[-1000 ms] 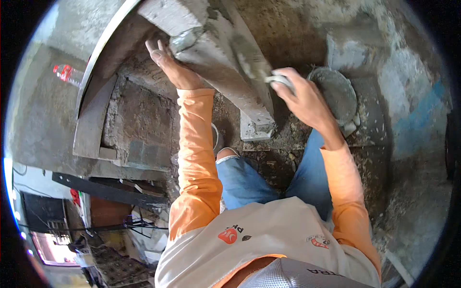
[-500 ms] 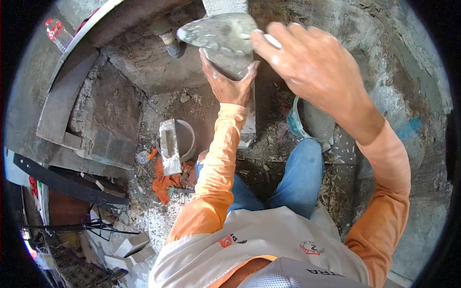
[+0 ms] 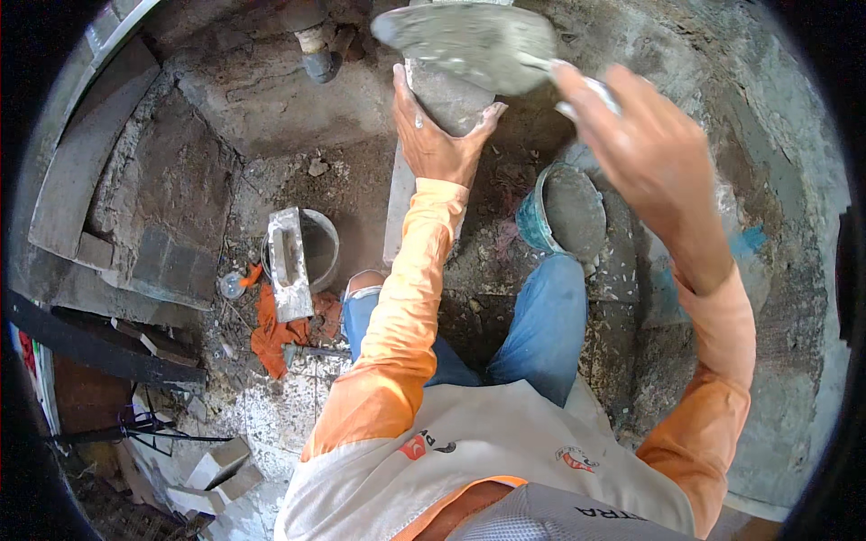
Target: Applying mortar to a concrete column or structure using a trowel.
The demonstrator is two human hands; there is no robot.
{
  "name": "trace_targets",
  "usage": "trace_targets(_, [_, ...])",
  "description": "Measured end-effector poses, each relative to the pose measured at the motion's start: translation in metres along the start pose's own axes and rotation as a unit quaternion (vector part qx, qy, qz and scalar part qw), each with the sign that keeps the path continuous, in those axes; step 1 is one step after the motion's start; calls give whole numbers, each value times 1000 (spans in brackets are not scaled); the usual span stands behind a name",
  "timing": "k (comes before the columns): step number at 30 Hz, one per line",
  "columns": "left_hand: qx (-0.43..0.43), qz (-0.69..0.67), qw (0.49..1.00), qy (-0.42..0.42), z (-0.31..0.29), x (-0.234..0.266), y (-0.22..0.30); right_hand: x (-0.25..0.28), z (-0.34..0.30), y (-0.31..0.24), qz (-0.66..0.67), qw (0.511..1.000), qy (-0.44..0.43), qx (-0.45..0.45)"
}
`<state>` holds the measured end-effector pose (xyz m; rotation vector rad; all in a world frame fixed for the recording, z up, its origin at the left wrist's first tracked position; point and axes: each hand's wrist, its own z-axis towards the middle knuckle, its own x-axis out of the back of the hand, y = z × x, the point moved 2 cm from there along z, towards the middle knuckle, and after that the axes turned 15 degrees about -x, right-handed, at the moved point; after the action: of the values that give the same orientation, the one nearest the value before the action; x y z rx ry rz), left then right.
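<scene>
My right hand [image 3: 651, 149] grips the handle of a pointing trowel [image 3: 469, 38], its leaf-shaped blade smeared with wet grey mortar. The blade is blurred by motion and hangs above the far part of a grey block [image 3: 451, 97]. Around the near end of that block, my left hand [image 3: 440, 144] has its thumb on the right and its fingers on the left. Below that hand runs a pale upright slab [image 3: 400, 212], partly hidden by my left forearm. To the right, near my knee, stands a teal bucket [image 3: 534, 221] with grey mortar inside.
A plastering float [image 3: 290, 261] lies across a round pail [image 3: 334, 243] at the left, beside an orange cloth [image 3: 271, 335]. A capped pipe [image 3: 316, 59] juts from the far wall. Loose pale blocks [image 3: 216, 464] lie at lower left. Rubble litters the floor.
My right hand has carried the trowel to the right across the block. My left hand keeps its place around the block. The view has shifted, and a plastic bottle at upper left has left it.
</scene>
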<state>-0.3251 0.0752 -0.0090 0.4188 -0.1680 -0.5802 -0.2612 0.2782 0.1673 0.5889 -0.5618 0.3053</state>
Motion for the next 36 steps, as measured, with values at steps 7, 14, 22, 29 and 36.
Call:
trace_targets(7, [-12, 6, 1000, 4, -2, 8, -2, -17, -35, -1, -46, 998, -46, -1])
trace_targets(14, [4, 30, 999, -9, -23, 0, -7, 13, -62, 2, 16, 994, -90, -55])
trace_targets(22, [3, 37, 999, 5, -25, -4, -4, -27, 12, -33, 6, 1000, 29, 7])
trace_targets(29, [17, 40, 999, -7, -25, 0, -4, 29, -60, 21, 66, 987, -100, -110])
trace_targets(36, [21, 34, 999, -7, -25, -2, -1, 22, 15, 5, 110, 992, -59, -34])
